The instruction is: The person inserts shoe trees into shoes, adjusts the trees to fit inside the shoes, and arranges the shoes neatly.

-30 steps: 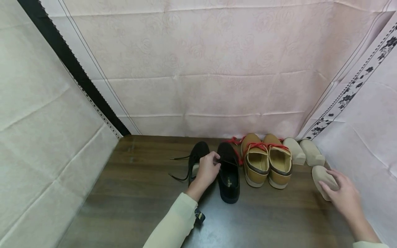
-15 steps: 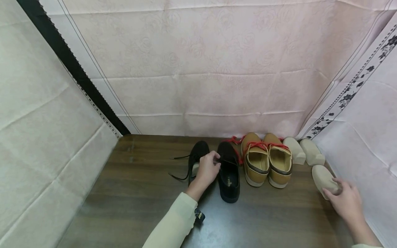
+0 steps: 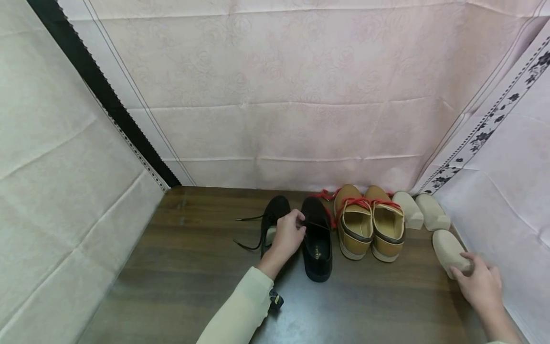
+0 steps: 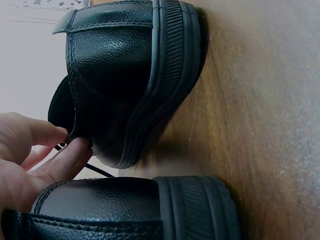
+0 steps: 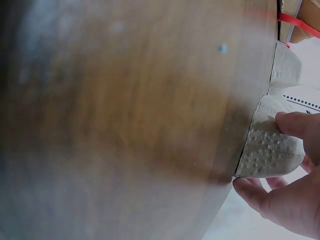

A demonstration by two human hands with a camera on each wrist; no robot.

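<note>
My left hand (image 3: 287, 234) pinches the side of the opening of a black lace-up shoe (image 3: 317, 258); the left wrist view shows thumb and fingertips at this shoe's edge (image 4: 107, 60). Its mate, another black shoe (image 3: 276, 206), stands to the left with loose laces and something pale inside, partly behind my hand. At the far right my right hand (image 3: 481, 284) grips the near end of a pale beige shoe insert (image 3: 447, 246). In the right wrist view, thumb and fingers lie on opposite sides of this bumpy insert (image 5: 270, 145).
Tan shoes (image 3: 350, 246) with red laces stand right of the black pair. Beyond them, two more beige inserts (image 3: 433, 212) lie in the back corner. Pale patterned cloth walls (image 3: 279, 134) enclose the brown wooden surface (image 3: 180, 267) at back, left and right.
My right hand has slid a little toward me along the insert, to its near end. The left hand and the shoes have stayed in place.
</note>
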